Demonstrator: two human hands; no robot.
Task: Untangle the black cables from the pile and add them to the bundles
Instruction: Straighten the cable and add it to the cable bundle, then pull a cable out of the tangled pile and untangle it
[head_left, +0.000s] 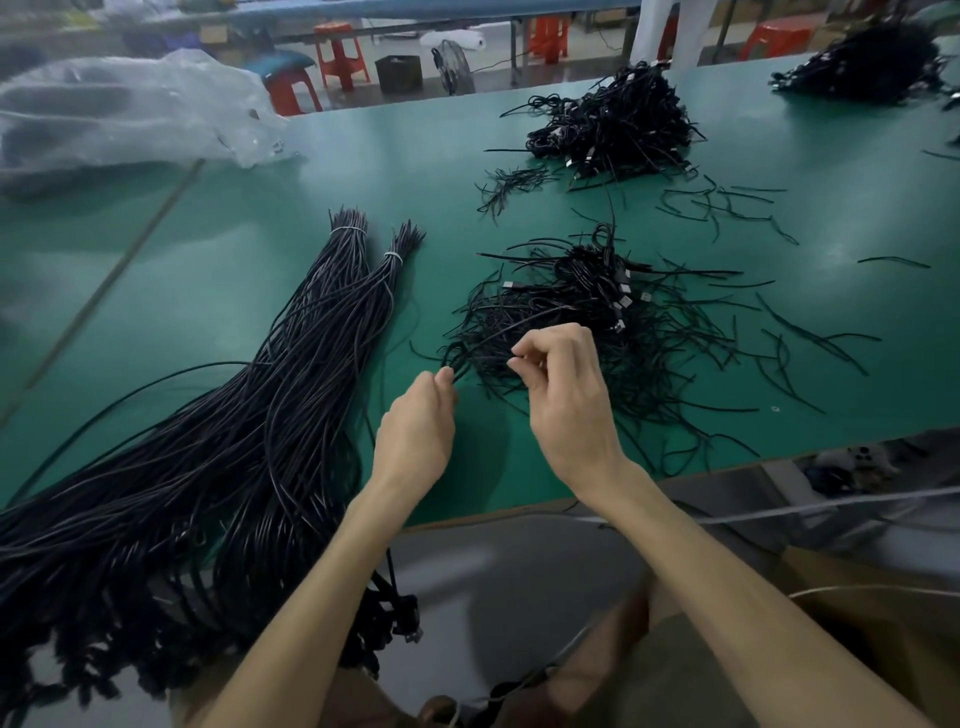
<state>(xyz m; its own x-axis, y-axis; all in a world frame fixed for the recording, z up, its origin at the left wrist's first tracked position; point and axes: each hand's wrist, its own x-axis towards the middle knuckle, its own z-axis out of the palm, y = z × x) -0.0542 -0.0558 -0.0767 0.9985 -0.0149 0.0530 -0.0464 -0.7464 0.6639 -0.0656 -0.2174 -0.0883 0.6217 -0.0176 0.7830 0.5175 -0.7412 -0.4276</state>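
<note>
Far left, rear: clear crumpled plastic bag (130, 114); lay slumped on the green-topped counter (249, 208).

Behind the counter: orange-red plastic stools (343, 57); stood on the floor, blurred.

Left, near: bundles of long black cables (291, 364), at least two. Lay side by side, narrow at the far ends and spreading toward the near edge of the counter, then hung over it. Bound close to the far ends with white ties (348, 228).

Centre, near: left hand (415, 431). Hovered just beside the bundles, fingers curled, thumb and fingertips pinching a thin black cable (485, 339) at the near-left edge of the pile.

Just right of it: right hand (566, 395). Held apart from the left hand, fingers curled, fingertips likewise pinching a thin black cable at that same edge; could not be told whether the same one.

Centre-right: pile of tangled black cables (597, 312). Lay loose on the counter directly beyond both hands, with silver-tipped connectors showing on its right side.

Rear, centre-right: second heap of black cables (618, 124). Sat well apart from the near pile.

Right: scattered short black strands (727, 208). Lay singly on the counter between and beside the heaps.

Far right, rear: third dark heap (872, 62), blurred.
</note>
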